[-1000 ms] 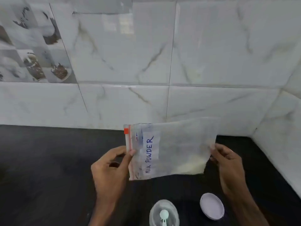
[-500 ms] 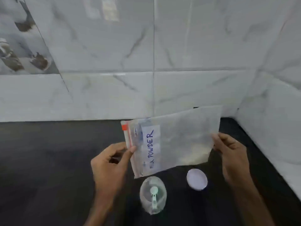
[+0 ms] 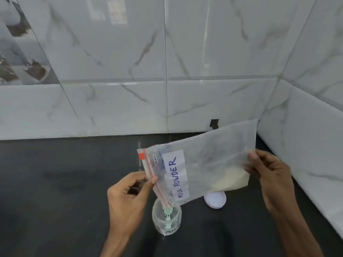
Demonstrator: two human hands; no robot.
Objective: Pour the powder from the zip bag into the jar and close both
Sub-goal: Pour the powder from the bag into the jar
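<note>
A clear zip bag (image 3: 207, 164) labelled MILK POWDER hangs sideways above the counter, its red zip edge on the left and tilted down. My left hand (image 3: 128, 199) pinches the zip edge. My right hand (image 3: 272, 175) pinches the bag's bottom edge, held higher. Pale powder (image 3: 232, 179) lies in the bag's lower right corner. Below the zip corner stands an open clear jar (image 3: 167, 221) with a pale green scoop (image 3: 168, 214) inside. The bag's corner sits just over the jar's mouth. The white jar lid (image 3: 216, 200) lies on the counter, partly hidden behind the bag.
The black counter (image 3: 55, 182) runs into a corner of white marble-tiled walls (image 3: 204, 71) at the back and right. A small dark notch (image 3: 214, 123) shows at the base of the back wall.
The view has tipped down, bringing the jar and lid further into view. The bag has tilted, its zip corner dropping over the jar's mouth while my right hand lifted the bottom end.
</note>
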